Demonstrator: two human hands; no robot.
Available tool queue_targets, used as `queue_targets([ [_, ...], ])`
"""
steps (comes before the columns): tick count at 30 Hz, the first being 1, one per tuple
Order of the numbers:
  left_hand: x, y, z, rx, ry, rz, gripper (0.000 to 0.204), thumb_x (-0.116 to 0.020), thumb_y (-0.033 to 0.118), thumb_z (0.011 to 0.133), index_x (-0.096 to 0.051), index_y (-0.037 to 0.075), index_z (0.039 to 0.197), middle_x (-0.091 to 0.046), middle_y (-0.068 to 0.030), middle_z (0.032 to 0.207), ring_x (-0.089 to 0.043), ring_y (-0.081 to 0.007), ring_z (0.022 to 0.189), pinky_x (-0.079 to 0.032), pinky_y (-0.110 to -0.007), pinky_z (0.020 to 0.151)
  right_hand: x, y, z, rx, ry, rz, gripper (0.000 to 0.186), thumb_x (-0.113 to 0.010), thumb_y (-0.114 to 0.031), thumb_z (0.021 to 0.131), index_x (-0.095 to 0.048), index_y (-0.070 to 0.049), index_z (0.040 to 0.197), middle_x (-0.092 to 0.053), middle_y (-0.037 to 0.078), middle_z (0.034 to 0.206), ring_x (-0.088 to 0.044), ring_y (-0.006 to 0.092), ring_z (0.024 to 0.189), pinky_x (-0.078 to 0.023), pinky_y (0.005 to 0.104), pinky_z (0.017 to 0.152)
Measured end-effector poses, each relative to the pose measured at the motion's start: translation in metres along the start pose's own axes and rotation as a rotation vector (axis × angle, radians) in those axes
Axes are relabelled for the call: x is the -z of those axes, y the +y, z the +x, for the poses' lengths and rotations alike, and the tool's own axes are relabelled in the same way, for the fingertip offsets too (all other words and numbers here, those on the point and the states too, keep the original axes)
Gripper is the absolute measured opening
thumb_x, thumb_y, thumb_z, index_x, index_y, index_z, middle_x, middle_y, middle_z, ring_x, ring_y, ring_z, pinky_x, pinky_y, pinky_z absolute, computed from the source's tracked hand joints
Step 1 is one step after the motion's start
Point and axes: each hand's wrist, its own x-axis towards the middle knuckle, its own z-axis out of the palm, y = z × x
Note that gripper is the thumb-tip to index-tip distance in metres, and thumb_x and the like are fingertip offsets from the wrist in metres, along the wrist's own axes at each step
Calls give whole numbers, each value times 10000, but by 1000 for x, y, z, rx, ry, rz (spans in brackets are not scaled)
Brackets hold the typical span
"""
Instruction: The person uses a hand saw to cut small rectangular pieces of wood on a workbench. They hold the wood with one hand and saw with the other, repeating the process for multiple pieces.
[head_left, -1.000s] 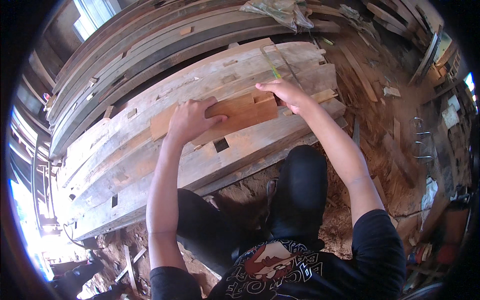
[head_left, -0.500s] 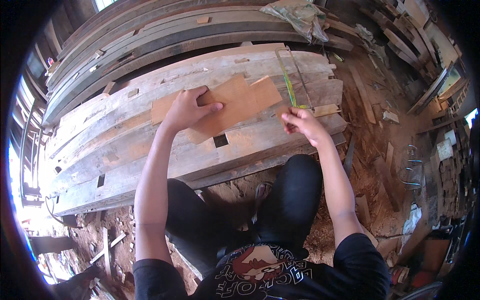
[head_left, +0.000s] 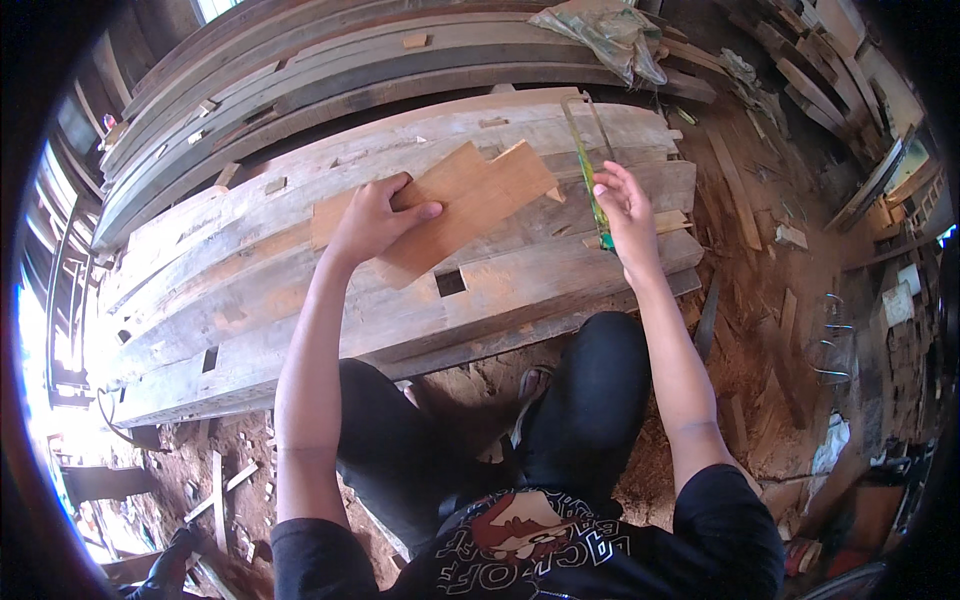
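My left hand [head_left: 378, 222] is closed on a flat reddish-brown wooden board [head_left: 465, 205], thumb on top. The board has a stepped cut at its far right end and sits tilted over the timbers. To the right, my right hand [head_left: 628, 212] is held over the handle end of a hacksaw [head_left: 584, 150], fingers extended and apparently holding nothing. The saw has a green-yellow frame and lies on the timbers. A small wood offcut [head_left: 556, 193] shows just off the board's right end; whether it rests or is falling I cannot tell.
Thick grey timbers [head_left: 340, 325] with square mortise holes form the work surface before my knees. More long beams [head_left: 350, 75] lie behind, with a crumpled plastic sheet [head_left: 605, 38] on top. Wood scraps and sawdust cover the floor [head_left: 740, 330] at right; stacked lumber [head_left: 880, 370] stands beyond.
My right hand has moved up and right, its fingers stretching out. The small offcut that was at its fingertips is now apart from it. My left hand keeps its hold on the board.
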Motion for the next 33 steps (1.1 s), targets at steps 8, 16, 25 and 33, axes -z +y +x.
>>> queue_targets([
  [8, -14, 11, 2, -18, -15, -34, 595, -785, 560, 867, -673, -23, 915, -659, -181, 713, -633, -276, 651, -493, -415, 663, -29, -31, -11, -340, -389, 355, 580, -655, -474, 1016, -609, 5, 1339, -694, 88, 1133, -686, 162, 943, -526, 322, 930],
  [16, -17, 13, 0, -55, 122, 225, 633, -643, 637, 939, -686, 15, 827, -662, -186, 655, -709, -382, 711, -549, -465, 677, -31, -47, -8, -330, -377, 494, 406, -656, -424, 1028, -673, -45, 1173, -711, 56, 1021, -678, 153, 845, -557, 316, 782],
  [25, -28, 17, 0, -179, 360, 277, 485, -658, 483, 989, -632, 91, 1273, -706, -196, 1133, -696, -383, 1008, -547, -481, 860, -37, -12, -9, -611, -242, 618, 454, -713, -430, 987, -647, -41, 1211, -687, 79, 1074, -683, 168, 897, -580, 327, 787],
  [33, -41, 29, 8, -101, 670, 112, 728, -658, 410, 1011, -354, 19, 1543, -453, -262, 1512, -457, -427, 1397, -383, -519, 1140, -44, -6, -26, -413, -164, 812, 452, -759, -278, 967, -549, -87, 1320, -663, 65, 1180, -678, 187, 1011, -564, 342, 832],
])
